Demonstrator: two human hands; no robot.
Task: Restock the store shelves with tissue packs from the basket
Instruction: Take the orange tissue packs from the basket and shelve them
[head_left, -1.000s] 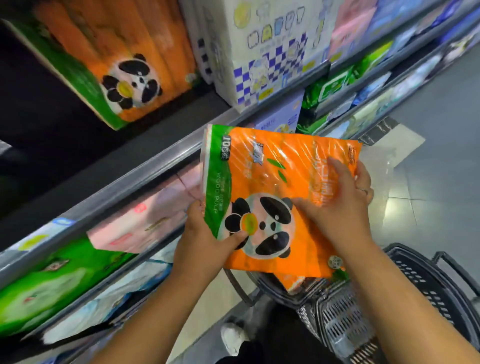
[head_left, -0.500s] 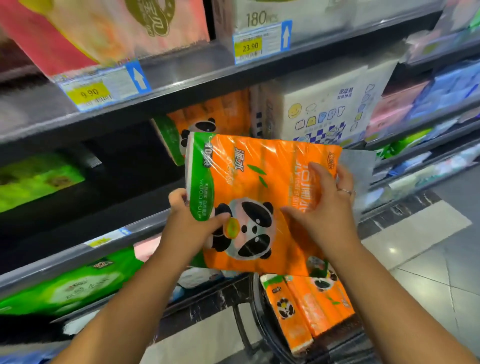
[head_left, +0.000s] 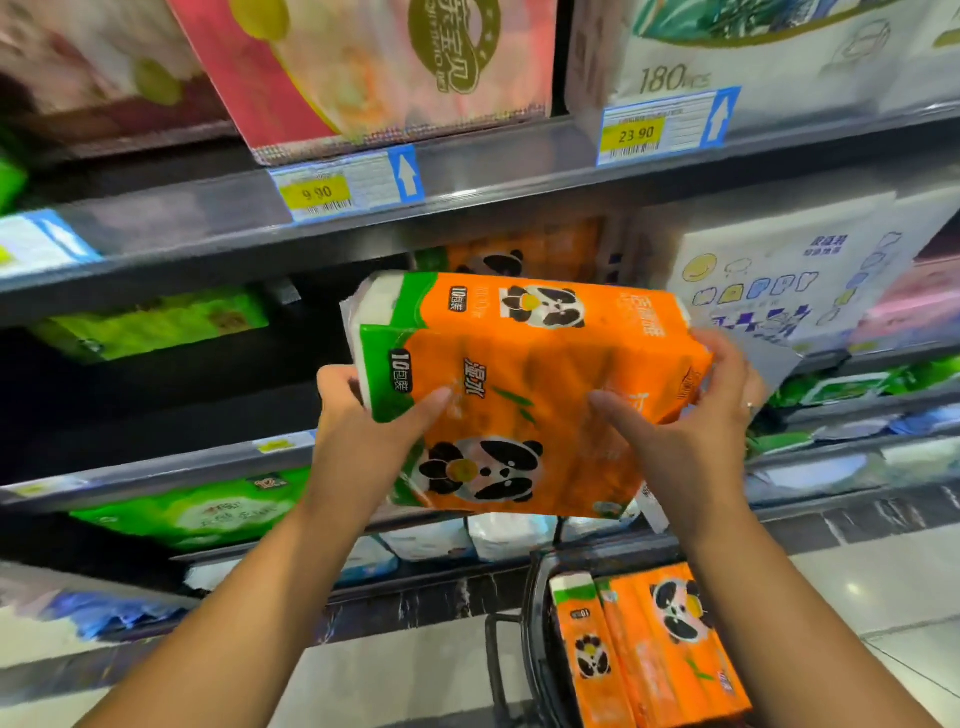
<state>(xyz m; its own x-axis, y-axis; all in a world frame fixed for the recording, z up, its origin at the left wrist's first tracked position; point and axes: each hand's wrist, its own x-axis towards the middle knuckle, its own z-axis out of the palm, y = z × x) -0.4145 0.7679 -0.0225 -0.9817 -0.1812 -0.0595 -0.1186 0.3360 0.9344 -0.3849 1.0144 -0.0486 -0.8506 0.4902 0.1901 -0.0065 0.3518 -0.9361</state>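
Left grip and right grip both clasped an orange tissue pack, held in the air before the middle shelf, not yet placed. One matching pack sat there. Several more packs lay in the basket.

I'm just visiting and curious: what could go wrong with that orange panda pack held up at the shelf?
The orange pack is glossy film, gripped only at its sides by the left hand and right hand; it might slip and drop toward the basket. Going in, it could snag the shelf rail overhead or shove the white pack beside the gap.
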